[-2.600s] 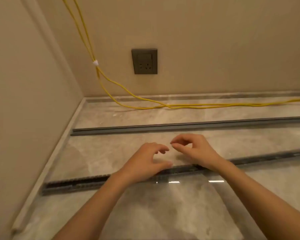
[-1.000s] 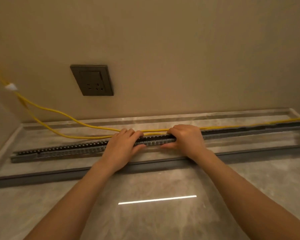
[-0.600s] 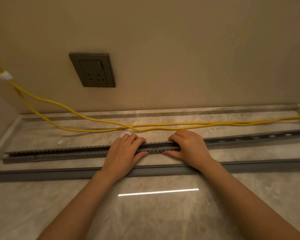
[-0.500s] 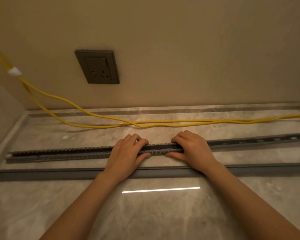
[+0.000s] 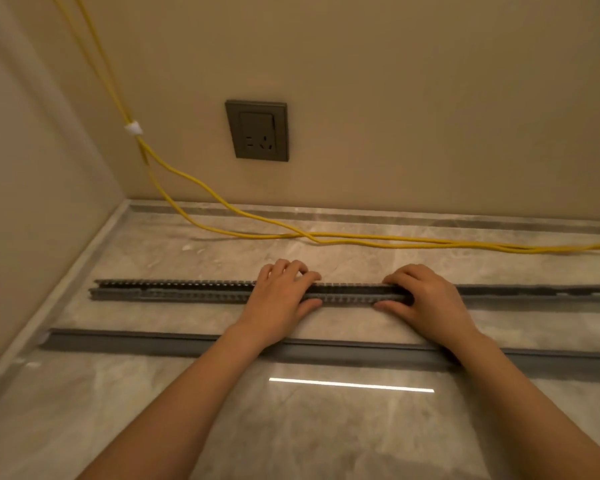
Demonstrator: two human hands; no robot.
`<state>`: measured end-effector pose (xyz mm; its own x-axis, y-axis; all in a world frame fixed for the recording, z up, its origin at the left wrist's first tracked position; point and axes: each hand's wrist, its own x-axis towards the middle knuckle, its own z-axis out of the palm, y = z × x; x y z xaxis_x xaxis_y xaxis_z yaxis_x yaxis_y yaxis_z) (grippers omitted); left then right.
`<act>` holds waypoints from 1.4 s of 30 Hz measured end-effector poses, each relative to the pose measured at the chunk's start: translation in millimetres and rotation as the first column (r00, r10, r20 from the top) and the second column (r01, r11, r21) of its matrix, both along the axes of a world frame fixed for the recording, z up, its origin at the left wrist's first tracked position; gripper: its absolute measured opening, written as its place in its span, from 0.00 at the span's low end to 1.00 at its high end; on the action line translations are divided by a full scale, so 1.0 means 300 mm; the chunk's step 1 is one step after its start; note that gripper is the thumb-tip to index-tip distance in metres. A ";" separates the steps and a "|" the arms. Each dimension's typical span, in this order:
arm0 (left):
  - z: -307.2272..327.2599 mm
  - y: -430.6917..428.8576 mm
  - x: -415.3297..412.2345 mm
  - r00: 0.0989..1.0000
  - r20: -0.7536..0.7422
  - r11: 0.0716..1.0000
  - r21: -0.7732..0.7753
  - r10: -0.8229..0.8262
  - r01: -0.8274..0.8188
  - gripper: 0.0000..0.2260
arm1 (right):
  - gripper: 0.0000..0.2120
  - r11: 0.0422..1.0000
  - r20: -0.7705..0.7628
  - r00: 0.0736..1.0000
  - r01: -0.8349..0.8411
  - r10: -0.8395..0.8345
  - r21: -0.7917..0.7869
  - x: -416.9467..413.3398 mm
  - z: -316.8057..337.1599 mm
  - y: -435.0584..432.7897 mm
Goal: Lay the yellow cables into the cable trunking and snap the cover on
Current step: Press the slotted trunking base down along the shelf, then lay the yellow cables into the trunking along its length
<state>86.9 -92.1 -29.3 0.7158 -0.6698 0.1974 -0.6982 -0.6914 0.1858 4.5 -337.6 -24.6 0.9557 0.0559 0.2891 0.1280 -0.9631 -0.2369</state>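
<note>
Trunking point(image 5: 187, 291) lies open on the floor point(image 5: 326, 445), both hands point(image 5: 281, 296) point(image 5: 426, 299) clamped over it, likely positioning it. Cables point(image 5: 395, 239) lie loose behind it; cover point(image 5: 153, 342) waits in front.

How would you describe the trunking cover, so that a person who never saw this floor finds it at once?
Start at the dark wall socket and come down to the marble floor. Two long grey strips lie there, parallel to the wall. The cover is the nearer, smooth, plain one, passing under both forearms; the slotted trunking farther back has comb-like teeth and both hands on it.
</note>
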 end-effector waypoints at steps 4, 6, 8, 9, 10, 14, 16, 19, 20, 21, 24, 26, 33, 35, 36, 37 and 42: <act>0.040 0.079 0.087 0.995 -0.045 0.995 -0.030 0.089 -0.090 0.22 | 0.18 0.999 -0.061 0.997 0.046 -0.045 0.014 0.046 0.036 -0.011; 0.064 0.122 0.132 0.993 -0.035 0.993 0.002 0.116 -0.116 0.24 | 0.20 1.000 -0.062 0.998 0.016 -0.015 0.016 0.081 0.059 0.017; 0.087 0.157 0.172 0.992 -0.006 0.991 0.037 0.128 -0.127 0.24 | 0.21 0.999 -0.060 0.998 -0.024 0.025 0.025 0.131 0.083 0.074; 0.101 0.176 0.192 0.991 0.007 0.990 0.055 0.133 -0.134 0.24 | 0.21 0.998 -0.056 0.997 -0.044 0.046 0.033 0.163 0.093 0.114; 0.114 0.191 0.211 0.990 0.019 0.987 0.073 0.139 -0.140 0.24 | 0.21 0.997 -0.055 0.996 -0.062 0.064 0.042 0.195 0.102 0.156; 0.167 0.249 0.283 0.976 0.135 0.965 0.180 0.170 -0.193 0.26 | 0.24 0.993 -0.044 0.992 -0.113 0.115 0.039 0.324 0.120 0.348; 0.188 0.267 0.305 0.963 0.211 0.956 0.207 0.164 -0.208 0.27 | 0.26 0.992 -0.036 0.992 -0.118 0.119 0.035 0.372 0.115 0.428; 0.200 0.304 0.335 0.956 0.263 0.953 0.234 0.131 -0.195 0.29 | 0.30 0.994 -0.032 0.994 -0.098 0.100 0.056 0.440 0.088 0.542; 0.199 0.311 0.340 0.957 0.261 0.950 0.246 0.125 -0.192 0.30 | 0.32 0.995 -0.031 0.996 -0.082 0.084 0.063 0.458 0.076 0.571; 0.195 0.317 0.346 0.960 0.248 0.946 0.258 0.130 -0.195 0.30 | 0.34 0.996 -0.038 0.997 -0.061 0.063 0.068 0.473 0.062 0.597; 0.170 0.354 0.371 0.964 0.204 0.930 0.292 0.168 -0.224 0.33 | 0.38 0.998 -0.100 0.995 0.003 0.003 0.064 0.520 0.019 0.676; 0.150 0.380 0.381 0.959 0.224 0.925 0.297 0.173 -0.236 0.33 | 0.38 0.998 -0.134 0.991 0.034 -0.025 0.061 0.547 -0.002 0.718; 0.108 0.504 0.392 0.913 0.321 0.894 0.285 0.251 -0.346 0.28 | 0.31 1.000 -0.163 0.987 -0.011 0.014 0.018 0.604 -0.012 0.814; 0.096 0.549 0.389 0.903 0.316 0.885 0.270 0.290 -0.379 0.24 | 0.26 1.000 -0.180 0.984 -0.006 0.001 -0.025 0.608 -0.013 0.819; 0.091 0.567 0.388 0.899 0.315 0.885 0.255 0.304 -0.389 0.21 | 0.23 0.999 -0.168 0.986 0.008 -0.015 -0.042 0.608 -0.014 0.819; 0.089 0.580 0.386 0.895 0.313 0.889 0.229 0.318 -0.396 0.19 | 0.20 0.999 -0.140 0.990 0.026 -0.032 -0.048 0.607 -0.015 0.816; 0.100 0.635 0.371 0.890 0.256 0.909 0.080 0.377 -0.408 0.14 | 0.16 0.998 -0.011 1.000 0.018 -0.017 0.066 0.596 -0.002 0.799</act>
<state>198.3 98.4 0.7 0.8704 -0.3740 0.3202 -0.3770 -0.9246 -0.0551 183.5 -98.0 -25.1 0.9594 0.0200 0.2815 0.1081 -0.9474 -0.3011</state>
